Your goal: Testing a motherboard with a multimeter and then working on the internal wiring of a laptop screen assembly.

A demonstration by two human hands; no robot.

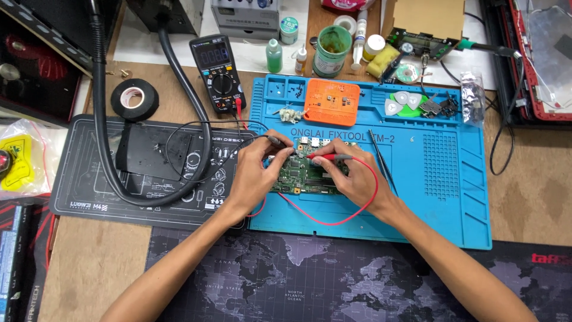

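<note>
A wooden bench (95, 268) carried everything, with a dark world-map mat (310, 280) along its near edge. On it lay a big blue work mat (453, 179), and to the left of that a black desk mat (89, 173) crossed by a thick black hose (179, 77). A green circuit board (301, 176) sat on the left part of the blue mat, under both hands. A multimeter (218, 71) stood propped just beyond the mat's far-left corner, with a roll of black tape (135, 98) to its left. An orange tray (332, 102) rested on the blue mat behind the board. The left hand (256, 176) pinched the black probe (277, 142), its tip down at the board's far edge. The right hand (351, 179) was closed on the red probe (328, 157), lying across the board; its red lead (351, 214) looped over the mat. Thin tweezers (381, 158) lay just right of that hand.
</note>
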